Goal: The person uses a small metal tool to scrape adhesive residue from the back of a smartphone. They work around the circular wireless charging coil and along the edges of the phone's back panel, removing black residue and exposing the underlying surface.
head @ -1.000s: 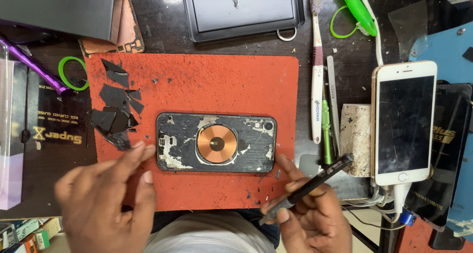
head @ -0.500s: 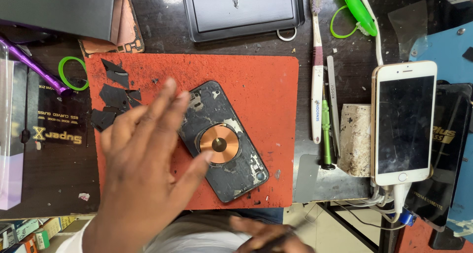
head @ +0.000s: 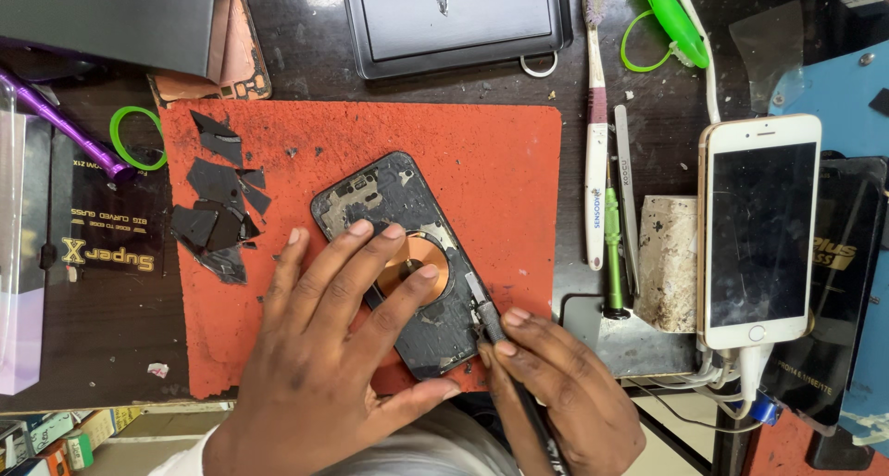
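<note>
bench (head: 306, 31): dark and crowded; the work sits toward its near edge, about midway along.
mat (head: 519, 180): red, with bare room beyond the phone toward the far edge, where scrapings can gather.
phone body (head: 389, 194): back stripped of glass, lying aslant on the mat, copper coil (head: 412, 263) showing between the fingers.
left hand (head: 324, 346): spread flat, fingers pressing down on the phone body and gripping nothing. Judged best kept firm, since the tilted body could pivot under a push.
right hand (head: 565, 393): closed around a dark scraping tool (head: 489, 320), tip at the phone body's right-hand edge near the coil.
step: a low tool angle and short strokes away from the pressing fingers look wise, and clear of the coil.
shards (head: 218, 212): black glass bits piled at the mat's left side, sharp, well apart from both hands.
</note>
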